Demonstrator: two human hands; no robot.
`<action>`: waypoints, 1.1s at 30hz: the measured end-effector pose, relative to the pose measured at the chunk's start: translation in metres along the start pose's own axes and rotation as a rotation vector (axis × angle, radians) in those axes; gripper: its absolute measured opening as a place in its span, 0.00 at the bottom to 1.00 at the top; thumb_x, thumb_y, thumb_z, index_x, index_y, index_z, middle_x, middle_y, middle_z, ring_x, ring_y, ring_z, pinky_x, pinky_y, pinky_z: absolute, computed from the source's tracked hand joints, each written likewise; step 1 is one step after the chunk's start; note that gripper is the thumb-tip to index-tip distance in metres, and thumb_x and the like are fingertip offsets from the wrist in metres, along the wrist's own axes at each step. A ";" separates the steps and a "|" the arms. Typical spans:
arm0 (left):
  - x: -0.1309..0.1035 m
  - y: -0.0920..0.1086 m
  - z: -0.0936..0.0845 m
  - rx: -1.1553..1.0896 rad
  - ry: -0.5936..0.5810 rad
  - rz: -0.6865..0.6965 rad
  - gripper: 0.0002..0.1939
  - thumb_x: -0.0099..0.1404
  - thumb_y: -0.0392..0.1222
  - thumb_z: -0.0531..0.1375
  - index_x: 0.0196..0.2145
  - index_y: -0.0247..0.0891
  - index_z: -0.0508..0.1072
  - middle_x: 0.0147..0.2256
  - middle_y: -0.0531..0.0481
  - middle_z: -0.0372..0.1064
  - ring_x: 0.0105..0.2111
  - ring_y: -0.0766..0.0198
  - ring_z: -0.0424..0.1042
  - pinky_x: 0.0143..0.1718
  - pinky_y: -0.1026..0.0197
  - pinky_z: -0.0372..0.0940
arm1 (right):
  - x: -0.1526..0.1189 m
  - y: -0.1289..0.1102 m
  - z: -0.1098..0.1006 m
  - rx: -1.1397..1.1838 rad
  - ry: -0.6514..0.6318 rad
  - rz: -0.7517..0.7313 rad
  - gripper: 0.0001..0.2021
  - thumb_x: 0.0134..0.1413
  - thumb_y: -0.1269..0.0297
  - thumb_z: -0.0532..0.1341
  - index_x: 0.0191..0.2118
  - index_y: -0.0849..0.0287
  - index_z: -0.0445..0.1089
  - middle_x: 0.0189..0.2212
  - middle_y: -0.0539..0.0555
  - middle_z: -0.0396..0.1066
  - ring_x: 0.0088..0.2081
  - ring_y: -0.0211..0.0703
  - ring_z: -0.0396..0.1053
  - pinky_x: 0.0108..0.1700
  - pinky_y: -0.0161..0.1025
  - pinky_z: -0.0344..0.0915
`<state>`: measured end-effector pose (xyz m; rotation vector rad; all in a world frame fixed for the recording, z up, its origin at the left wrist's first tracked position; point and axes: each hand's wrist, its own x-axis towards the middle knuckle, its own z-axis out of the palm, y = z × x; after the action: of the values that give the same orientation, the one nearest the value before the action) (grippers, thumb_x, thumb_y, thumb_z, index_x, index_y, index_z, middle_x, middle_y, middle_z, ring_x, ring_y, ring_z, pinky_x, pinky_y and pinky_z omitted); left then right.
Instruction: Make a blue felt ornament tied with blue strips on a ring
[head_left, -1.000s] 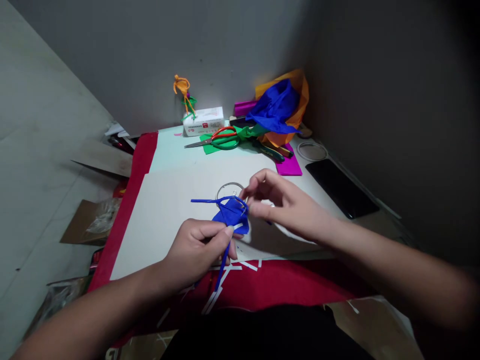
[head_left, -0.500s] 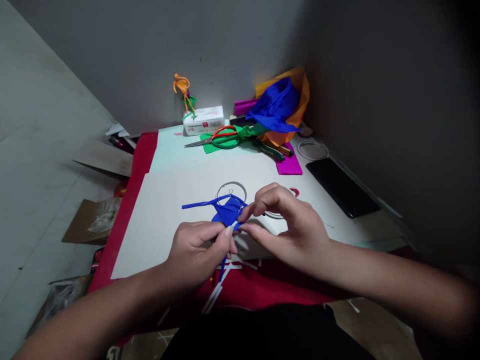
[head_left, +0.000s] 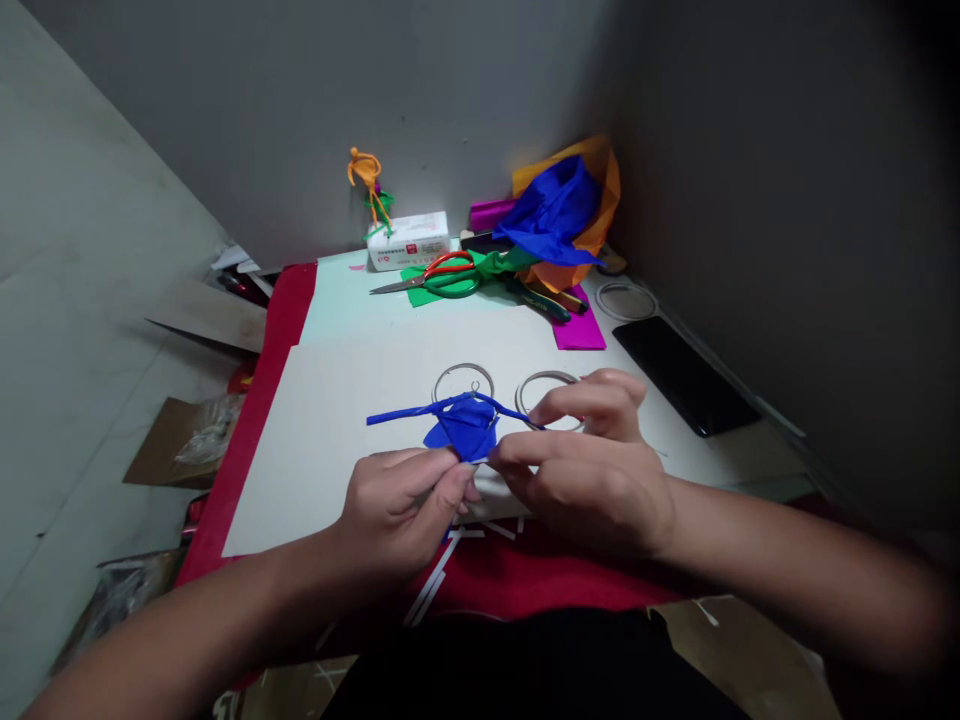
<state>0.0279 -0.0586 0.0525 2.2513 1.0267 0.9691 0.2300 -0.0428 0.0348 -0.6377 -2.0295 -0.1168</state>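
Note:
A small blue paper-wrapped wire figure (head_left: 469, 425) is held over the white board, its wrapped arms stretching to both sides and a bare wire loop at its top. My left hand (head_left: 409, 500) pinches its lower end between thumb and forefinger. My right hand (head_left: 592, 465) is closed at the lower right edge of the figure, thumb and forefinger pinching beside a narrow pale strip. Other fingers of that hand lie near the figure's right arm. Two wire coils (head_left: 463, 367) lie on the board behind the figure.
Scissors (head_left: 442, 275) with red and green handles lie behind, beside pliers (head_left: 547, 300) and crumpled blue paper (head_left: 555, 210). An orange wire figure (head_left: 365, 175) stands on a white box (head_left: 409, 243). A black phone (head_left: 682, 375) lies right. White paper strips (head_left: 427, 590) are on the red cloth (head_left: 525, 570).
My right hand has shifted slightly down and turned, uncovering the right coil and the figure's right arm. The blue figure has tilted, and its wire loop has moved a little right.

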 end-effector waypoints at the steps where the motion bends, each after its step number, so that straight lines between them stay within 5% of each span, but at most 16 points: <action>1: 0.000 0.000 0.000 0.006 0.004 0.024 0.12 0.63 0.29 0.53 0.25 0.31 0.73 0.21 0.49 0.70 0.21 0.70 0.68 0.23 0.69 0.61 | -0.001 0.001 0.000 -0.015 0.004 -0.027 0.10 0.49 0.73 0.63 0.30 0.53 0.61 0.32 0.40 0.75 0.43 0.42 0.66 0.46 0.48 0.51; 21: -0.004 0.000 0.005 0.122 0.009 0.077 0.12 0.63 0.30 0.53 0.25 0.34 0.72 0.20 0.52 0.69 0.21 0.69 0.68 0.25 0.67 0.62 | 0.015 -0.013 0.000 0.159 -0.063 0.279 0.12 0.48 0.76 0.62 0.34 0.56 0.58 0.29 0.46 0.73 0.39 0.43 0.65 0.46 0.50 0.51; 33: -0.004 0.000 0.005 0.165 0.050 0.102 0.12 0.62 0.31 0.54 0.23 0.35 0.73 0.19 0.52 0.68 0.20 0.70 0.65 0.23 0.66 0.59 | 0.014 -0.014 -0.001 0.151 -0.041 0.208 0.12 0.48 0.75 0.63 0.33 0.56 0.58 0.30 0.45 0.73 0.38 0.43 0.66 0.45 0.50 0.50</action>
<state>0.0295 -0.0627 0.0477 2.4466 1.0564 1.0211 0.2190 -0.0496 0.0495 -0.7547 -1.9761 0.1722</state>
